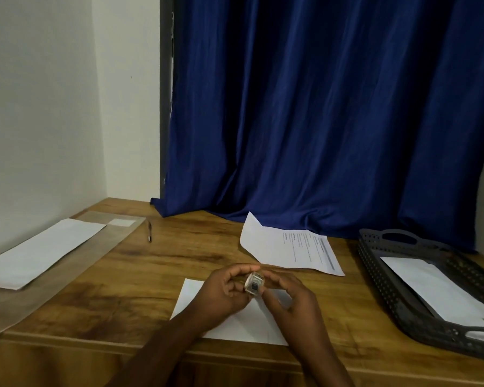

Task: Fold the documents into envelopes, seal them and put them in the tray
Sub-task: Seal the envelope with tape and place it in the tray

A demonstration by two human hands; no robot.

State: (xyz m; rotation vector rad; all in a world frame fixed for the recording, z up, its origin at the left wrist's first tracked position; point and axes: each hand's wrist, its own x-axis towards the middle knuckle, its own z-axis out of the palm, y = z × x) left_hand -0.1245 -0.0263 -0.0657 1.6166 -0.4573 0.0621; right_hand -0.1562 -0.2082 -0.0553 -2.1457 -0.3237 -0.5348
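Both hands meet over the near middle of the wooden bench (157, 263). The left hand (224, 289) and the right hand (294, 300) are each curled shut around one small grey-white object (254, 284) with a dark patch on its face, perhaps a roll of tape or a stamp; it is too blurred to say which. The fingers (243, 268) of the left hand arch over its top, and the right hand grips it from the other side.

Under the hands lies a white envelope (190, 291), flat on the bench close to the near edge, its middle hidden by the wrists and forearms. Just beyond the hands, a printed document (288, 244) lies flat with one far corner raised against the blue curtain (319, 107) that drapes onto the back of the bench.

To the right sits a dark perforated tray (375, 263) with a handle cut-out at its far end; a white envelope (436, 289) lies inside it. The tray is well apart from the hands, with bare wood between.

At the far left a long white sheet (37, 252) lies on a clear plastic sleeve (104, 247) next to the wall. A pen (149, 231) lies near the sleeve's far corner, apart from everything else.
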